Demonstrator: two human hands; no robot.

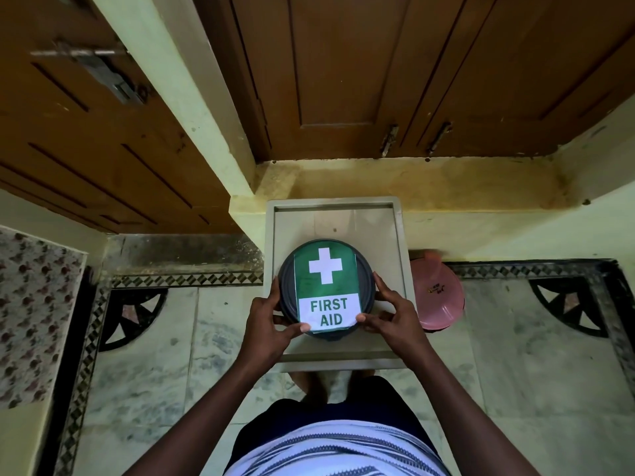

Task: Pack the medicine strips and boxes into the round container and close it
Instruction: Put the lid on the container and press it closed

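Note:
A dark round container [288,286] stands on a grey stool top [385,231], its lid on and covered by a green and white label with a white cross and the words FIRST AID. My left hand [271,321] grips its left side, thumb on the label's lower edge. My right hand [388,314] grips its right side, thumb at the label's lower right corner. No medicine strips or boxes are visible; the lid hides whatever is inside.
A pink plastic tub [438,297] sits on the floor just right of the stool. Brown wooden doors [343,80] and a yellow wall ledge [446,187] stand behind it. Marble floor with dark patterned borders [498,355] lies around.

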